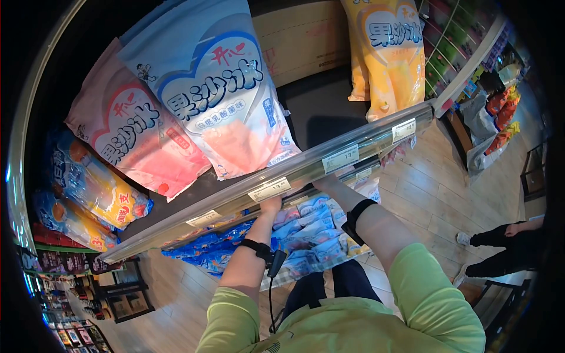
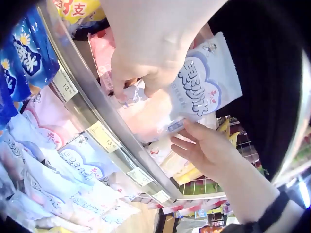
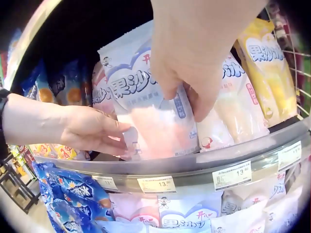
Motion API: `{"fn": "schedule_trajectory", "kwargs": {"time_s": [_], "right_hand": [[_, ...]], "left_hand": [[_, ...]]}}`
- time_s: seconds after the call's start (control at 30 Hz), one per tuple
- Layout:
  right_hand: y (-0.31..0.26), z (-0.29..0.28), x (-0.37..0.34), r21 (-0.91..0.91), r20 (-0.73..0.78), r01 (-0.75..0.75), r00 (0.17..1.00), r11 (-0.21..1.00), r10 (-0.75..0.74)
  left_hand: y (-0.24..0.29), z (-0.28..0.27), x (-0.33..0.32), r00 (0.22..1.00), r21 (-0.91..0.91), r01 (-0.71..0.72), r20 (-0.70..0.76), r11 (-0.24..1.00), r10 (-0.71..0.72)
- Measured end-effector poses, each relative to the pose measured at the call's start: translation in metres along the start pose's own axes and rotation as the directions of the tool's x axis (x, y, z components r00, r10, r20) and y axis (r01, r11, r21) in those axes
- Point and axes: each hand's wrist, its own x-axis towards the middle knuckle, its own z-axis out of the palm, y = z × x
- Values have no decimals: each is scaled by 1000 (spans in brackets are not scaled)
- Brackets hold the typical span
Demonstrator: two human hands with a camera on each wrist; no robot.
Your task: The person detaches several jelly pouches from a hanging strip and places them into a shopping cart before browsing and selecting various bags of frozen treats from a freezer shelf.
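Note:
A white-and-pink bag of fruit ice (image 3: 146, 107), printed with blue lettering, leans upright on a dark shelf in the wrist views. My left hand (image 3: 92, 127) pinches its left edge, thumb in front and fingertips reaching behind. On the opposite edge, my right hand (image 3: 189, 63) holds the bag between thumb and fingers. From the left wrist view, my left hand (image 2: 150, 58) is close over the bag's lower corner and my right hand (image 2: 206, 145) grips near the small blue label. The head view has both hands at the shelf rail (image 1: 294, 176), their fingers hidden.
A pink bag (image 1: 138, 138) and blue bags (image 1: 97, 179) stand left on the shelf. Yellow bags (image 1: 391, 65) stand right, near a wire grid. Price tags (image 3: 158, 184) line the front rail. More bags (image 3: 189, 213) lie below. Another person (image 1: 500, 244) stands at right.

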Motion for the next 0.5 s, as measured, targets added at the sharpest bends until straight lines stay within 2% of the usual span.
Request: {"fn": "schedule_trajectory", "kwargs": {"time_s": [0.07,0.1,0.13,0.17,0.2,0.27,0.3,0.43,0.5], "right_hand": [[-11,-2,-6,-2,-56,31,998,1000,-31],[-15,-3,-10,-7,-109,62,992,998,-63],[-12,3,-11,-7,-105,63,992,998,-63],[-5,11,-12,0,-174,91,981,996,-90],[-8,12,-14,4,-243,122,963,992,-118],[-11,9,-24,-8,-247,122,962,992,-121],[-13,10,-28,-18,-254,114,961,993,-115],[-32,30,-38,-59,-195,220,954,974,-227],[-46,47,-41,99,-174,320,938,942,-300]], "left_hand": [[19,-10,-3,994,53,76,78,996,-80],[34,-18,-6,994,53,78,77,996,-82],[52,-27,-10,994,133,71,77,989,-82],[64,-35,-14,994,213,65,77,975,-83],[67,-40,-15,994,213,70,72,975,-88],[70,-56,-10,997,251,76,-36,965,-69],[75,-69,-10,990,205,140,-16,969,-139],[55,-80,-7,991,323,132,-44,937,-125],[52,-80,-9,986,194,160,-74,968,-148]]}}
